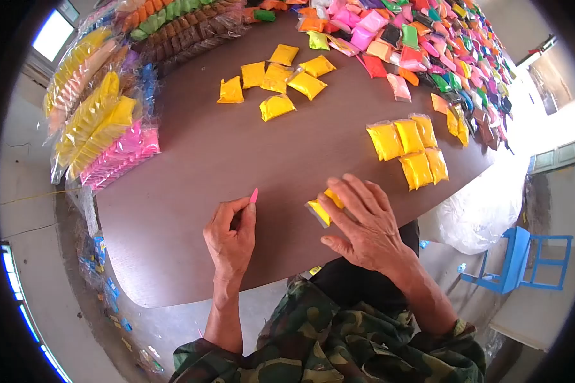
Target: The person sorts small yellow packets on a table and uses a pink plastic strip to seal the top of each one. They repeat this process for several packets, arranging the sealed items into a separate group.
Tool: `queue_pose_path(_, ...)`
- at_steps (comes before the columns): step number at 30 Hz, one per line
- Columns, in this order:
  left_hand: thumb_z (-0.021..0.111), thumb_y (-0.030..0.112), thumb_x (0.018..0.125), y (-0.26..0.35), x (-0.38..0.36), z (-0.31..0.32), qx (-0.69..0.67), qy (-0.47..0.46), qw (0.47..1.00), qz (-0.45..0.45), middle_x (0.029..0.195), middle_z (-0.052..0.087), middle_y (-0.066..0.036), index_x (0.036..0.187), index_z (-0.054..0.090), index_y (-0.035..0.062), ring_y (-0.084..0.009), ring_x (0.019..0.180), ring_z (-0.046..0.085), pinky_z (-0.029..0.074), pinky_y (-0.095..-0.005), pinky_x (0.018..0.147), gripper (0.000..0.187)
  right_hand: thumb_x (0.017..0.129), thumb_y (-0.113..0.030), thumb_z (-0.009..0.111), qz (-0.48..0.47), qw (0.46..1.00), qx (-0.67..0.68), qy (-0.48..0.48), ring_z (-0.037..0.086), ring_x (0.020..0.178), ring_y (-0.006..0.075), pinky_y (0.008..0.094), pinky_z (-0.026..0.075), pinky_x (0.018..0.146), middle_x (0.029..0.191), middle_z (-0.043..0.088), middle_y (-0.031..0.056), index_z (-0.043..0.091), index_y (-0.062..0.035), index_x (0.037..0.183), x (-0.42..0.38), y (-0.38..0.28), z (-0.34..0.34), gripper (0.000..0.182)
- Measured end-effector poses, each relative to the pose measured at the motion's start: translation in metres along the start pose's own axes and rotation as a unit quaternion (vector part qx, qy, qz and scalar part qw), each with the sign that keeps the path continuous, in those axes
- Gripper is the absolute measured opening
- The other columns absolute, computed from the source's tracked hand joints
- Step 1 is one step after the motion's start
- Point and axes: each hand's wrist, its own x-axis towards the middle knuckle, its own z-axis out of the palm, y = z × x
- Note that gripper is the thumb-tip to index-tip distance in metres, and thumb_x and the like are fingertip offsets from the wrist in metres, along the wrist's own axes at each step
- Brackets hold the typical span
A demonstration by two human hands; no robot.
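My left hand is closed in a pinch over the table's near side, with a small, flat, pointed pink piece sticking up between thumb and forefinger. My right hand is spread palm-down over a small yellow packet, its fingers stretched across it and hiding part of it. Beyond that hand, to the right, several yellow packets are laid side by side in two rows. Farther back in the middle, several more yellow packets lie loosely scattered.
The brown table carries a large heap of multicoloured packets at the back right. Clear bags of packed colours line the back left. A blue stool and a big translucent plastic bag are beyond the right edge.
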Motion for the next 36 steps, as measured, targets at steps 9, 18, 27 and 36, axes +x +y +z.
queue_pose_path(9,0.083,0.002,0.1,0.002,0.0,0.0,0.018,-0.007,1.0,0.01,0.09,0.075,-0.009,0.106,0.078,0.0024,-0.0159,0.071,0.069,0.055,-0.0321,0.065,0.007,0.107,-0.057,0.066,-0.012,0.998,0.035,-0.043,0.042,0.162,0.0367,0.0549,0.035,0.132,0.174,0.048,0.0172,0.055,-0.0024,0.163,0.0,0.002,0.015,0.08)
queue_pose_path(18,0.084,0.002,0.1,-0.002,0.0,0.002,0.027,-0.003,0.999,0.028,0.088,0.074,-0.009,0.106,0.079,0.0028,-0.0164,0.07,0.068,0.054,-0.033,0.063,0.008,0.104,-0.066,0.067,0.013,0.999,0.018,-0.041,0.04,0.164,0.0371,0.0551,0.033,0.133,0.176,0.045,0.0189,0.052,-0.0027,0.166,-0.007,-0.008,0.022,0.09)
queue_pose_path(27,0.081,0.007,0.103,-0.003,0.001,0.002,0.035,0.0,0.999,0.033,0.088,0.075,-0.006,0.107,0.081,0.0017,-0.013,0.072,0.066,0.054,-0.0306,0.067,0.007,0.103,-0.058,0.072,0.005,1.0,0.008,-0.016,0.042,0.162,0.0362,0.057,0.034,0.131,0.173,0.047,0.0182,0.053,-0.0033,0.164,-0.005,-0.01,0.017,0.085)
queue_pose_path(36,0.081,0.011,0.104,-0.006,0.0,0.002,0.034,0.011,0.999,0.029,0.086,0.076,-0.006,0.108,0.081,0.0008,-0.0106,0.073,0.065,0.053,-0.0299,0.068,0.011,0.09,-0.043,0.088,0.029,0.998,-0.017,0.049,0.053,0.142,0.0294,0.0513,0.043,0.107,0.154,0.059,0.0102,0.063,-0.0109,0.152,-0.025,-0.012,0.003,0.075)
